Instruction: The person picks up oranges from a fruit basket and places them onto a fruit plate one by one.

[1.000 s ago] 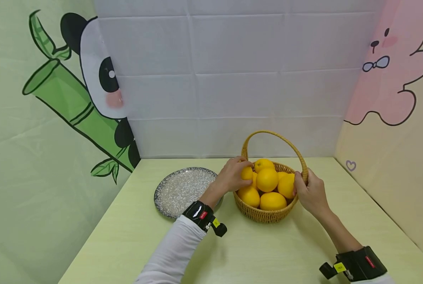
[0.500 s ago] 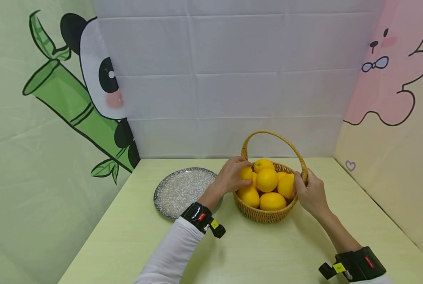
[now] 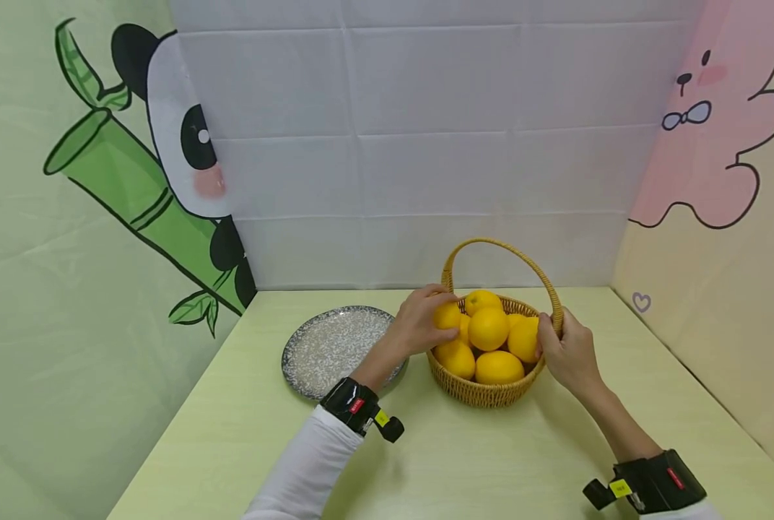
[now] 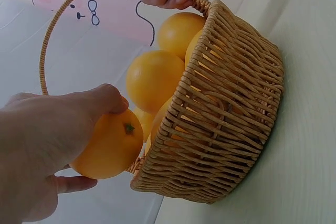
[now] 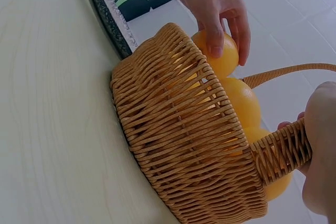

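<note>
My left hand point(image 3: 421, 325) grips an orange point(image 4: 113, 148) at the left rim of a woven wicker basket point(image 3: 487, 395). Thumb and fingers lie on either side of the fruit, and a small green stem end shows in the left wrist view. Several more oranges point(image 3: 489, 329) are heaped inside the basket, which stands upright on the table. On its right side, my right hand point(image 3: 572, 354) holds the base of the arched handle point(image 3: 500, 246). In the right wrist view, the held orange point(image 5: 223, 59) sits at the rim beside the others.
A round speckled grey plate with a dark rim point(image 3: 335, 350) lies left of the basket, partly behind my left forearm. The pale table point(image 3: 465, 462) meets a white backdrop point(image 3: 426, 173), with printed cloth walls on both sides.
My left hand has shifted slightly left, and the orange in it has moved a little outward with it. My right hand and the basket have stayed nearly still.
</note>
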`<state>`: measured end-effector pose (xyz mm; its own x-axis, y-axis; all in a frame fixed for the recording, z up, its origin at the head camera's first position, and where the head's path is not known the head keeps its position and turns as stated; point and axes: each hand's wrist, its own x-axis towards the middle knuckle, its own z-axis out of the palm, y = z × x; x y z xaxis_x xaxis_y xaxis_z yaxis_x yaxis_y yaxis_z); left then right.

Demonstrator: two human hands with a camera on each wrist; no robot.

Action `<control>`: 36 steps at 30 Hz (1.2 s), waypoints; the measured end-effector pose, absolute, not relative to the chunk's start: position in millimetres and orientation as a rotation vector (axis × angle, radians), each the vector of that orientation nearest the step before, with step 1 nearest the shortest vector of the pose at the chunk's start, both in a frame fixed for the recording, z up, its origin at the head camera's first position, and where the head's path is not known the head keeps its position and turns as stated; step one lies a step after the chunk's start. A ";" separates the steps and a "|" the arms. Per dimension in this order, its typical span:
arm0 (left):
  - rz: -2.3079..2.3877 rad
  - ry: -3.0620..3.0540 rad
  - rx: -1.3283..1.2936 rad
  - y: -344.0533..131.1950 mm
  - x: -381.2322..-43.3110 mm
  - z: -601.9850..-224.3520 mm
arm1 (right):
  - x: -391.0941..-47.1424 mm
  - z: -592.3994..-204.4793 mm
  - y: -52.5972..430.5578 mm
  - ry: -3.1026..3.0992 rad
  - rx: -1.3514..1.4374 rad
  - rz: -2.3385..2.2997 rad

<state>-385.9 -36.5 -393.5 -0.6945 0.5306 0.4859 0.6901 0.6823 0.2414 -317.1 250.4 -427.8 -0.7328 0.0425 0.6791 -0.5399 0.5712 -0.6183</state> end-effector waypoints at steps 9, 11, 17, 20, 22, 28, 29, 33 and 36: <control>-0.627 -2.445 -0.958 -59.4 -377.7 -388.5 | -317.0 -427.5 249.4 -2.134 0.409 1.143; -0.640 -2.421 -0.957 -65.2 -376.9 -386.4 | -317.3 -427.6 249.3 -2.130 0.407 1.138; -0.719 -2.373 -0.961 -83.4 -371.5 -382.7 | -317.6 -428.2 249.4 -2.128 0.401 1.140; -0.737 -2.362 -0.954 -93.6 -368.2 -384.2 | -317.9 -428.9 249.8 -2.137 0.397 1.137; -0.746 -2.358 -0.945 -101.0 -366.2 -385.9 | -317.8 -428.8 250.0 -2.147 0.390 1.133; -0.778 -2.371 -0.889 -124.9 -364.0 -394.5 | -316.8 -428.9 250.1 -2.162 0.383 1.136; -0.783 -2.376 -0.871 -129.1 -364.0 -396.1 | -316.9 -429.0 250.1 -2.162 0.384 1.135; -0.788 -2.380 -0.810 -146.1 -365.4 -402.5 | -317.0 -429.1 250.0 -2.154 0.388 1.139; -0.784 -2.385 -0.773 -159.3 -368.1 -407.5 | -317.5 -429.2 250.1 -2.151 0.392 1.140</control>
